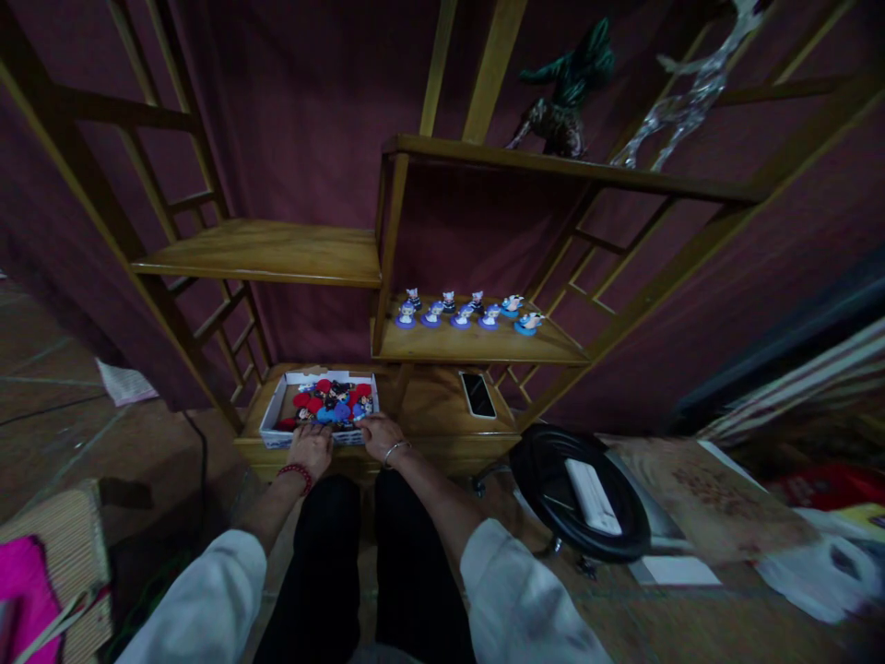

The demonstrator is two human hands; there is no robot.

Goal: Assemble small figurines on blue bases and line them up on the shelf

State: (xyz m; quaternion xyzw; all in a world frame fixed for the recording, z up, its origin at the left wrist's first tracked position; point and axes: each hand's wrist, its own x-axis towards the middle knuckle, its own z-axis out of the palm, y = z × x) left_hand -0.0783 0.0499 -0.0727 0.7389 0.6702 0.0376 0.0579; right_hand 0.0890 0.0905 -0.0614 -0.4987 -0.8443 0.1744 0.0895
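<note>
A shallow white cardboard box (271, 412) sits on the lowest shelf, filled with a jumble of small figurines (332, 399) in red, blue and black. My left hand (312, 449), with a red bead bracelet at the wrist, has its fingers curled over the box's front rim. At the front right corner is my right hand (381, 435), wearing a silver bangle. Its fingers are bent together at the rim, next to a bluish figurine; whether they hold one is hidden. On the shelf above stand several figurines (462, 316) in two rows, with purple or blue bases.
A phone (477, 395) lies right of the box on the lowest shelf (432, 410). Higher up are a dark green statue (568, 88) and a clear glass-like animal figure (691, 101). A black round stool (577, 493) bearing a white box (593, 496) stands at right.
</note>
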